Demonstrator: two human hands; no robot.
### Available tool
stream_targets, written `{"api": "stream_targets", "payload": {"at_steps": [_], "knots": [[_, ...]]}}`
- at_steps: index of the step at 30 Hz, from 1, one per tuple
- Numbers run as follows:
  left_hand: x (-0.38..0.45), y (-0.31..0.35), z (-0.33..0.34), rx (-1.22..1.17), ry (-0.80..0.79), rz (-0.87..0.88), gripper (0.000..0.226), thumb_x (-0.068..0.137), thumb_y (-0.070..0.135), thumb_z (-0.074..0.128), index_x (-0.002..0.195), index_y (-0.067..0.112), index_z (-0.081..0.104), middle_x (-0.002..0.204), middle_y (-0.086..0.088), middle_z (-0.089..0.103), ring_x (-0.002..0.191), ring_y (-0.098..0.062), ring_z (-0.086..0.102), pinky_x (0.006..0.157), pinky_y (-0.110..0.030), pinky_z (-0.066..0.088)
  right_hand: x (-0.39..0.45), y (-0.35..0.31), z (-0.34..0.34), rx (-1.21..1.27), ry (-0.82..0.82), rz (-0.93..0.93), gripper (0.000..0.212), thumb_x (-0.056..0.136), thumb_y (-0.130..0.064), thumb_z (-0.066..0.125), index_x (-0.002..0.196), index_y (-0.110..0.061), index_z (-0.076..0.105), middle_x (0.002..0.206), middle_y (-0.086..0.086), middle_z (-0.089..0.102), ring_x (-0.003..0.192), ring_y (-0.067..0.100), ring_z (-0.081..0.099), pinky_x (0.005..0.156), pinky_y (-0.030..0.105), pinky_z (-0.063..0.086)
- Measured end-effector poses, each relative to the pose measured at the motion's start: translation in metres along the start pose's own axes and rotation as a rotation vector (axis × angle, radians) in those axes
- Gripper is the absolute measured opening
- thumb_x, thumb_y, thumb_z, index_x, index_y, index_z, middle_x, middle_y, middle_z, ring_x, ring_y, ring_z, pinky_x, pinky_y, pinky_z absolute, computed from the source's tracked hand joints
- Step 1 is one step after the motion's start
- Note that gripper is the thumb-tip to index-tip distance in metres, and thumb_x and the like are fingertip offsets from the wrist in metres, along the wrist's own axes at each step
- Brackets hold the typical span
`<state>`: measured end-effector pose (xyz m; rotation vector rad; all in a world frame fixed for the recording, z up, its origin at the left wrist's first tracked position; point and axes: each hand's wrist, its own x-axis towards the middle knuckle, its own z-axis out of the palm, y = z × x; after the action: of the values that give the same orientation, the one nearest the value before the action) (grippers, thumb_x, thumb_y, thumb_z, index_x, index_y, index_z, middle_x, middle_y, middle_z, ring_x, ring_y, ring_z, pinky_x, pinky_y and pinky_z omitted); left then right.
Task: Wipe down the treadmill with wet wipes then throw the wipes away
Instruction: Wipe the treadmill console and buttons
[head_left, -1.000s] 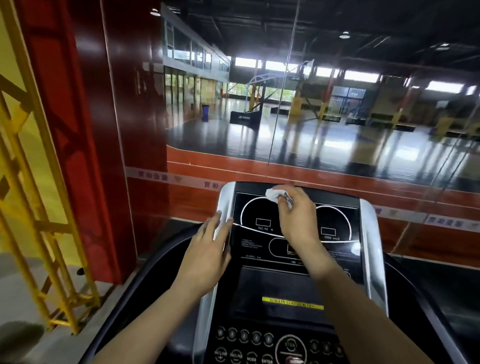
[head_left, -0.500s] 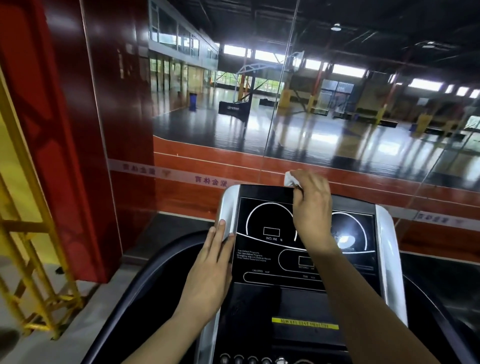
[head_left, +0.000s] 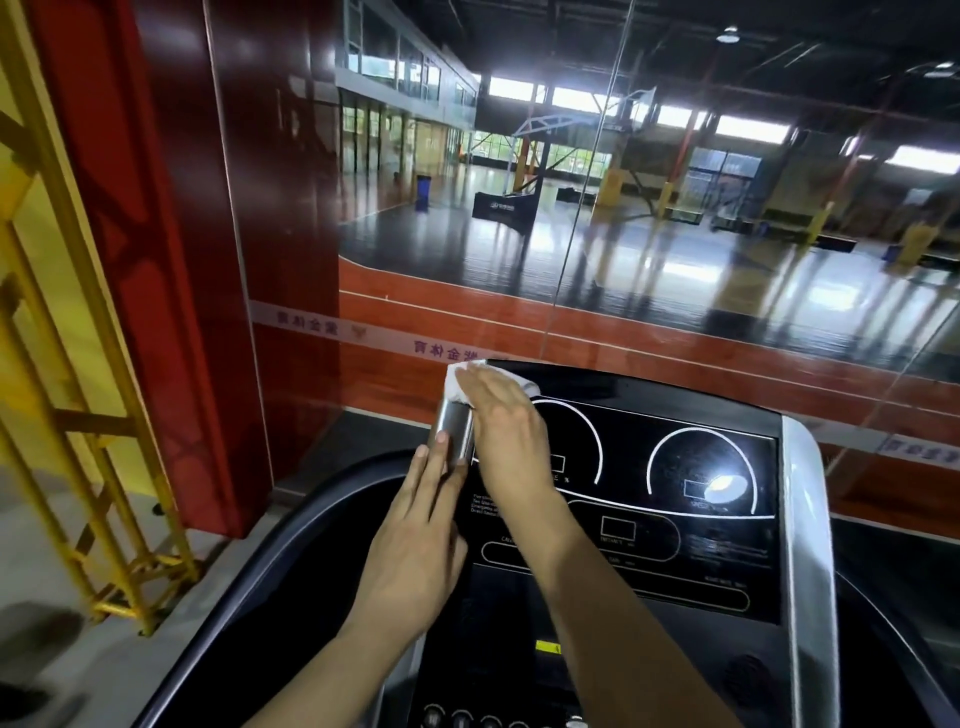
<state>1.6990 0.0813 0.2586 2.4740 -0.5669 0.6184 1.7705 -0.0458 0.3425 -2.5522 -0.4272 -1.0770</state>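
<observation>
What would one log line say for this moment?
step: wiping | right hand: flat on wipe at console top-left corner | left hand: resting on silver side rail | wipe: not yet binned

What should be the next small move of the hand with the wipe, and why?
Probably draw the wipe down the silver side trim. The right hand presses it flat on the console's top-left corner, where that trim begins. The left hand rests on the trim just below, so it would likely need to shift away first.
</observation>
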Motion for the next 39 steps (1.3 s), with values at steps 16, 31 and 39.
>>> {"api": "stream_targets", "payload": {"at_steps": [16,31,39], "knots": [[0.001,0.013,-0.001,-0.031,-0.002,-0.047,0.075,0.087,0.005,0.061,0.155,0.012,0.032,0.169,0.005,-0.014,0.156,-0.018,-0.011,0.123,-0.033,0.018,0.025,0.018,-0.020,0.081,0.065,0.122,0.036,0.081,0.008,0.049,0.103,-0.011,0.071,0.104,0.009,0.069,0.099,0.028,0.062,0.084,0.037,0.051],[-0.001,0.008,0.005,-0.072,0.036,-0.046,0.070,0.088,0.007,0.063,0.152,0.014,0.037,0.169,0.009,-0.011,0.156,-0.016,-0.007,0.117,-0.033,0.032,-0.049,0.128,-0.074,-0.048,0.247,0.380,0.051,0.085,0.016,0.051,0.127,-0.009,0.068,0.133,0.008,0.064,0.124,0.025,0.059,0.111,0.028,0.039],[0.003,0.018,0.014,0.082,0.079,-0.078,0.072,0.086,0.021,0.067,0.149,0.003,0.040,0.169,-0.011,0.004,0.157,-0.026,-0.002,0.126,-0.047,0.016,-0.052,0.144,-0.094,0.060,0.370,0.681,0.049,0.092,0.009,0.044,0.134,-0.009,0.061,0.140,0.007,0.058,0.130,0.020,0.053,0.112,0.012,0.030]]}}
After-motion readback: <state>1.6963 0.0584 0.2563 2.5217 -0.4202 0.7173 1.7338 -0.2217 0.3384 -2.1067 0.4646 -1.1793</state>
